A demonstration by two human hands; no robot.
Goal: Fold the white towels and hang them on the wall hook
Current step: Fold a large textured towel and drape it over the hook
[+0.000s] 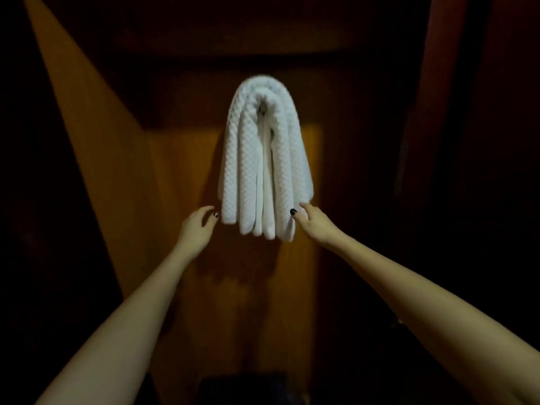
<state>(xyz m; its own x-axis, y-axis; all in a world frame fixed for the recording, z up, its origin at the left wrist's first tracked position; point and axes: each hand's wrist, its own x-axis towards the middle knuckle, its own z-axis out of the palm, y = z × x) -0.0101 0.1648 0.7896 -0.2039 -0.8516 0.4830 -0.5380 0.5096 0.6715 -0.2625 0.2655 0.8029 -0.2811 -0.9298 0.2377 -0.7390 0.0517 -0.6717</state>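
Folded white waffle-weave towels hang draped over a wall hook, which the cloth hides. Their lower ends dangle in several layers. My left hand hovers just left of the bottom edge, fingers loosely curved, a small gap from the cloth. My right hand reaches to the bottom right corner, and its thumb and fingers touch the towel's lower edge; a firm pinch cannot be made out.
A brown wooden wall or door panel stands behind the towels, lit in the middle. Dark surroundings fill both sides. A dark shape sits at the bottom centre.
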